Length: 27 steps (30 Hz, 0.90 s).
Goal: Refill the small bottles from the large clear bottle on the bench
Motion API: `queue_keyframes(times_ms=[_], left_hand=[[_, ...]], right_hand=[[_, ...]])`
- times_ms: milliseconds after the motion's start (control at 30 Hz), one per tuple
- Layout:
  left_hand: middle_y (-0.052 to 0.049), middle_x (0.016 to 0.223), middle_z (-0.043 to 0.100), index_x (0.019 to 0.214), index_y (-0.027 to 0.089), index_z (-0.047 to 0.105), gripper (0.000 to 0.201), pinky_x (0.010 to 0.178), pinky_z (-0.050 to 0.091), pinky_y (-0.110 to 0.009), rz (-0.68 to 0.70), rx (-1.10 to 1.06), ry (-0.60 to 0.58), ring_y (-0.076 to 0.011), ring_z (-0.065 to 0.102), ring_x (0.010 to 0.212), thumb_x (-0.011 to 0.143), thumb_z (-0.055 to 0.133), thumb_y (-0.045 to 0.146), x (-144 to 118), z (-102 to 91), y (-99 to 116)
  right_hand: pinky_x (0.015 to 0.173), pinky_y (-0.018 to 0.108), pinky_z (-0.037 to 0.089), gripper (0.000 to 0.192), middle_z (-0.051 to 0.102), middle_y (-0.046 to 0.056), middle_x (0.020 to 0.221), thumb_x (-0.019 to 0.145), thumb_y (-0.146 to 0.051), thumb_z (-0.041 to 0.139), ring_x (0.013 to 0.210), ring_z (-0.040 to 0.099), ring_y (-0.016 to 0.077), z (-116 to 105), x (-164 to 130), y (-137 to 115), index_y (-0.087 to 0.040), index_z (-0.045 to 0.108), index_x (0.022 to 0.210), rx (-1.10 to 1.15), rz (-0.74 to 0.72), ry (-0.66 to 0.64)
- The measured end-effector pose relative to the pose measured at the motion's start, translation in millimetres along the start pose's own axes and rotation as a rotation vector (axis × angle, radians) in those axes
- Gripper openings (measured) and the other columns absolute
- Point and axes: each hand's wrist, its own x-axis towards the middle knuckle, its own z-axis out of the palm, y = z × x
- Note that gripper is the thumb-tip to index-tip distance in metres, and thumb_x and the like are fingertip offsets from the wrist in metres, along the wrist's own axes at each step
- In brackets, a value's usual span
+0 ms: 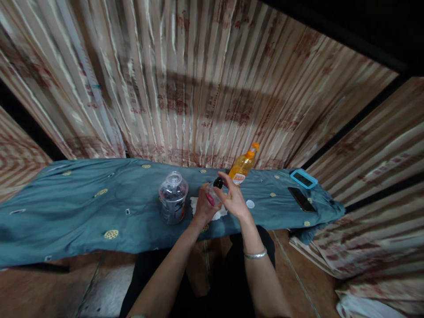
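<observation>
My left hand [202, 207] grips a small clear bottle [212, 196] with a pink label, held above a white tissue [221, 213] on the teal cloth [86, 207]. My right hand [233, 199] has its fingers on the bottle's black cap [217, 182]. A clear plastic jar [173, 197] with a round lid stands just left of my left hand. An orange liquid bottle [243, 166] with an orange cap stands behind my right hand. A small white cap [250, 204] lies on the cloth to the right.
Two phones lie on the right end of the cloth: one in a light blue case [304, 178], one dark [301, 198]. Striped patterned sheets [185, 88] hang behind and to the right. The floor [66, 287] is brown tile below the cloth's front edge.
</observation>
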Motion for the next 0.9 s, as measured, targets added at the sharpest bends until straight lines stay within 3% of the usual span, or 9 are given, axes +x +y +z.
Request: queue_keyframes(times_ms=[100,267,400,500,600,700,800,900], left_hand=[[-0.012,0.129,0.057,0.128,0.022,0.047,0.08,0.104,0.051,-0.054,-0.029,-0.022,-0.016,-0.0332,0.059,0.122,0.056,0.082,0.02,-0.7,-1.7,2.7],[-0.013,0.127,0.058,0.128,0.019,0.046,0.08,0.104,0.051,-0.055,-0.056,-0.04,-0.002,-0.0339,0.061,0.12,0.056,0.081,0.017,-1.1,-3.8,9.4],[-0.012,0.125,0.058,0.127,0.02,0.044,0.081,0.105,0.05,-0.053,-0.079,-0.027,-0.012,-0.0325,0.06,0.119,0.055,0.08,0.015,-1.2,-4.2,10.8],[-0.01,0.125,0.058,0.131,0.022,0.041,0.082,0.104,0.051,-0.05,-0.104,-0.021,-0.032,-0.0303,0.061,0.118,0.058,0.079,0.015,-1.9,-4.0,10.5],[-0.01,0.125,0.059,0.13,0.021,0.041,0.083,0.104,0.051,-0.047,-0.1,-0.008,-0.021,-0.0298,0.062,0.118,0.057,0.08,0.014,-2.6,-3.6,10.9],[-0.011,0.125,0.059,0.131,0.021,0.041,0.085,0.103,0.05,-0.045,-0.089,0.007,-0.004,-0.0291,0.062,0.116,0.057,0.081,0.013,-2.9,-4.0,12.1],[-0.011,0.126,0.059,0.131,0.021,0.04,0.085,0.104,0.05,-0.044,-0.083,0.019,-0.008,-0.0287,0.062,0.117,0.058,0.081,0.015,-2.6,-5.4,12.9],[-0.011,0.127,0.058,0.132,0.021,0.039,0.084,0.103,0.05,-0.044,-0.087,0.013,-0.024,-0.029,0.062,0.118,0.059,0.081,0.018,-1.2,-6.8,13.5]], right_hand=[[0.102,0.055,0.046,0.058,0.062,0.01,0.126,0.081,-0.051,0.074,0.118,0.059,0.0283,0.4,2.4,-1.4,-0.019,0.057,0.127,-0.062,0.062,0.069],[0.102,0.053,0.046,0.037,0.066,0.008,0.117,0.086,-0.048,0.071,0.114,0.061,0.0255,1.6,2.9,-0.8,-0.018,0.064,0.107,-0.029,0.074,0.113],[0.104,0.052,0.047,0.038,0.066,0.008,0.123,0.089,-0.046,0.068,0.116,0.063,0.0246,-2.8,2.0,-3.8,-0.019,0.064,0.117,0.161,0.0,0.078],[0.101,0.051,0.05,0.041,0.065,0.009,0.128,0.093,-0.048,0.063,0.116,0.063,0.0243,-13.6,5.6,3.1,-0.02,0.061,0.123,0.281,-0.002,0.129],[0.098,0.049,0.052,0.041,0.064,0.009,0.128,0.093,-0.046,0.063,0.114,0.063,0.0241,-24.8,4.3,31.3,-0.02,0.061,0.124,0.278,0.078,0.201],[0.087,0.043,0.056,0.035,0.067,0.007,0.115,0.093,-0.044,0.063,0.099,0.066,0.0202,-27.5,-13.7,75.9,-0.018,0.063,0.117,0.155,0.247,0.241],[0.082,0.04,0.057,0.032,0.067,0.005,0.111,0.092,-0.042,0.065,0.093,0.066,0.0185,-19.9,-44.6,116.4,-0.017,0.064,0.113,-0.018,0.413,0.218],[0.085,0.041,0.056,0.03,0.067,0.006,0.113,0.093,-0.041,0.065,0.097,0.066,0.0187,-7.3,-69.7,139.6,-0.019,0.064,0.112,-0.165,0.495,0.201]])
